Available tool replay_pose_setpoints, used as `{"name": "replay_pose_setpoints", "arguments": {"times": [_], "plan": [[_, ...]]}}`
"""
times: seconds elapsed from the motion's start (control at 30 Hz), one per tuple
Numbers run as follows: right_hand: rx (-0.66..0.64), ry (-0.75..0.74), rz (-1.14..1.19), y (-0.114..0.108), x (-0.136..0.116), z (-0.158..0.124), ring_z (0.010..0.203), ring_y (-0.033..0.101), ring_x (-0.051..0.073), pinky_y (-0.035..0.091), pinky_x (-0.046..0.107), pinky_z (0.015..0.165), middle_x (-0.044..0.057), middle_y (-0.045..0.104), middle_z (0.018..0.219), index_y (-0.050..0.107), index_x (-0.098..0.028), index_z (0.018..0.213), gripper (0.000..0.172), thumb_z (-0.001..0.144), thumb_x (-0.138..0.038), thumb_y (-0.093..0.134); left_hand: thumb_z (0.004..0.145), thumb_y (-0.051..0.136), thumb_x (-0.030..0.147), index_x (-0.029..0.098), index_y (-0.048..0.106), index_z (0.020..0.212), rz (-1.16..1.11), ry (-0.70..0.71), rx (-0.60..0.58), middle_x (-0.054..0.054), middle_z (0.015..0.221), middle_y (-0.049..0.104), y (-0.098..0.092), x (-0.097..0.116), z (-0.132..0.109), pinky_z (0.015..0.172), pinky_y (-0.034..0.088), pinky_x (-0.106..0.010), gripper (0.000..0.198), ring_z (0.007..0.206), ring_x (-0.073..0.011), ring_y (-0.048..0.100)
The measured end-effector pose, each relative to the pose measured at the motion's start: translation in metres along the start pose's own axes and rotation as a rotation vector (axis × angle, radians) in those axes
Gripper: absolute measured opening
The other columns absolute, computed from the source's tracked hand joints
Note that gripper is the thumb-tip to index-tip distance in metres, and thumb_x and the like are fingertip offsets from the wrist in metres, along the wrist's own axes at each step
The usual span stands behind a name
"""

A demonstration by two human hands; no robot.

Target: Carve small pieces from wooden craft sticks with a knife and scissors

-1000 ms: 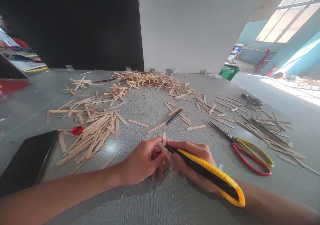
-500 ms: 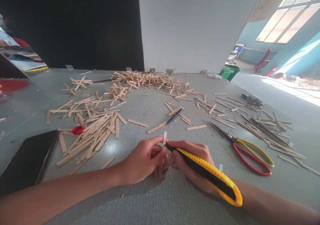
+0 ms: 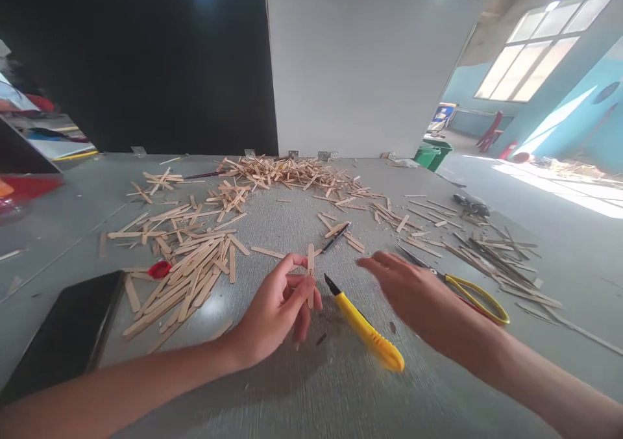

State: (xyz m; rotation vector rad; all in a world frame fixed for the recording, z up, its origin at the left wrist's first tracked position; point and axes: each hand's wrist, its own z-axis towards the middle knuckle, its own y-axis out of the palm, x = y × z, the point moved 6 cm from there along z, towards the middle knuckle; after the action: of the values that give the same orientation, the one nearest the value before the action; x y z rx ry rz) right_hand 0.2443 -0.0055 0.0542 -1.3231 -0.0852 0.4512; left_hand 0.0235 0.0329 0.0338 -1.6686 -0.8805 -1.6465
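Head view: left hand (image 3: 272,312) pinches a stick (image 3: 310,254) upright; right hand (image 3: 406,289), fingers extended, palm hidden, apparently holds nothing near the scissors (image 3: 450,279); between both is the knife (image 3: 361,327).

Workshop, yellow cutter (image 3: 365,328), scissors (image 3: 442,276), scattered sticks (image 3: 198,275)

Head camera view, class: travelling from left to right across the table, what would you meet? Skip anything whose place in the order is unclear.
Flat black object, small red object, left hand holding a wooden stick, yellow knife, scissors.
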Motion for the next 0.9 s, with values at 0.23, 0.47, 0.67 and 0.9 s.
{"name": "replay_pose_setpoints", "arguments": {"times": [0.23,0.47,0.67,0.9], "plan": [[-0.172,0.536,-0.274,-0.008,0.122,-0.066,0.051,0.066,0.029,0.033,0.032,0.045,0.009,0.062,0.061,0.053,-0.023,0.059,0.030,0.072,0.003,0.062,0.107,0.063,0.047,0.023,0.048,0.119,-0.008,0.016,-0.042,0.002,0.090,0.069,0.012,0.046,-0.017,0.046,0.055,-0.021,0.030,0.049,-0.0076,0.061],[-0.035,0.531,0.047,-0.006,0.124,-0.081,0.057,0.063,0.025,0.040,0.032,0.049,0.010,0.067,0.068,0.046,-0.027,0.073,0.024,0.082,-0.020,0.067,0.107,0.060,0.043,0.023,0.053,0.127,0.145,0.092,-0.031,-0.001,0.087,0.074,0.019,0.104,-0.038,0.050,0.055,-0.023,0.029,0.047,-0.0094,0.062],[-0.150,0.398,0.858,-0.029,0.019,-0.057,0.046,0.044,0.011,0.042,0.025,0.041,0.000,0.061,0.070,0.059,-0.023,0.095,0.055,0.093,-0.078,0.060,0.107,0.061,0.043,0.024,0.058,0.118,0.259,0.287,0.052,0.001,0.084,0.072,0.026,0.157,-0.047,0.049,0.058,-0.023,0.022,0.049,-0.0112,0.065],[-0.099,0.304,1.459,-0.022,-0.068,-0.064,0.061,0.052,0.018,0.051,0.034,0.062,0.003,0.059,0.071,0.068,-0.022,0.090,0.074,0.079,-0.094,0.060,0.110,0.054,0.037,0.023,0.055,0.117,0.406,0.271,0.133,0.004,0.080,0.067,0.028,0.157,-0.052,0.044,0.049,-0.016,0.016,0.049,-0.0074,0.056]]}}
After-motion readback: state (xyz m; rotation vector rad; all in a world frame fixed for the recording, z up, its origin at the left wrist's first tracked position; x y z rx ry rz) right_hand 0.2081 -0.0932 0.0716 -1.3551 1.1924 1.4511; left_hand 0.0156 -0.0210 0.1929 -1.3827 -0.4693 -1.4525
